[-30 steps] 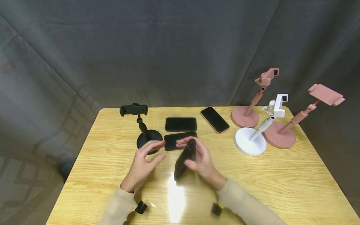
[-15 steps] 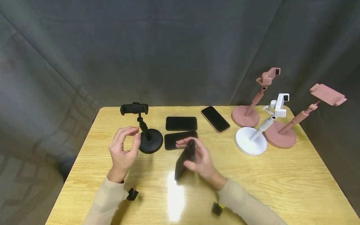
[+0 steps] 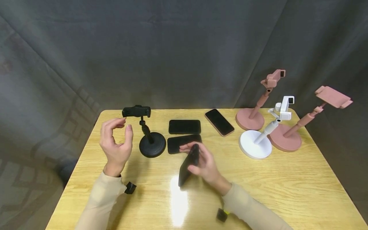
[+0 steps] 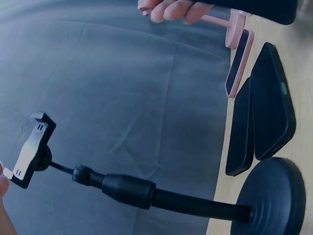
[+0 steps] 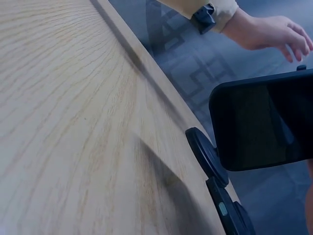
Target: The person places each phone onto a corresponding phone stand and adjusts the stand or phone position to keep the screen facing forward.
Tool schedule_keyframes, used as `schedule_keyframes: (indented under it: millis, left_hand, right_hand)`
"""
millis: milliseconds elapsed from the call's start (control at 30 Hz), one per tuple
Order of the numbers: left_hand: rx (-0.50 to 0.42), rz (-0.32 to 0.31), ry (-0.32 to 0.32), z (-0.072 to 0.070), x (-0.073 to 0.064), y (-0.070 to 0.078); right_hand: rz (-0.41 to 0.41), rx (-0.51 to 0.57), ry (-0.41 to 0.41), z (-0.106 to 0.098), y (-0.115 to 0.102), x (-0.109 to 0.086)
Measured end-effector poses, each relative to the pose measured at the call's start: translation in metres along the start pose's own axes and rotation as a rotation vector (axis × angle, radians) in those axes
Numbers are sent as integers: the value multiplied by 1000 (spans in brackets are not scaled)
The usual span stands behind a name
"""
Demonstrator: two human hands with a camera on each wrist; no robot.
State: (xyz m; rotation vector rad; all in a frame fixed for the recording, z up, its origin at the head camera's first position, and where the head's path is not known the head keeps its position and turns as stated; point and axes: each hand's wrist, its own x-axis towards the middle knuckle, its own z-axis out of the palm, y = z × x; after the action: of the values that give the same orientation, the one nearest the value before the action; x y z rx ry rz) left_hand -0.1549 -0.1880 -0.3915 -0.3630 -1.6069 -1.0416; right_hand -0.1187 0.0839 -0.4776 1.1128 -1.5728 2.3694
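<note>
My right hand (image 3: 207,166) grips a black smartphone (image 3: 187,169) by its edges, tilted up above the table; its dark screen (image 5: 261,125) fills much of the right wrist view. My left hand (image 3: 115,148) is raised beside a black phone stand (image 3: 152,145), fingers bent and thumb apart, with nothing between them. Its fingertips are right at the left end of the stand's clamp (image 3: 136,111). That clamp holds no phone, and in the left wrist view its pale inner plate (image 4: 29,152) shows near a fingertip at the frame's edge.
Two black phones lie flat behind my right hand, a nearer one (image 3: 179,143) and a farther one (image 3: 185,126). A pink-edged phone (image 3: 219,122) lies to their right. Farther right stand a white phone stand (image 3: 255,145) and two pink ones (image 3: 250,118).
My left hand has moved away from the held phone, leftward and up, to the black stand's clamp. My right hand keeps the phone in nearly the same place.
</note>
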Motion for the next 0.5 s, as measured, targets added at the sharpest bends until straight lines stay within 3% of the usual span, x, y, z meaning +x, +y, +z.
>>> schedule_keyframes:
  millis: [333,500]
  left_hand:
    - [70,35,-39,-1,14,-11]
    - [69,-20,-104,-2,21,-19]
  right_hand:
    - [26,9,-2,1,3,-3]
    - [19,10,-5,2,4,-3]
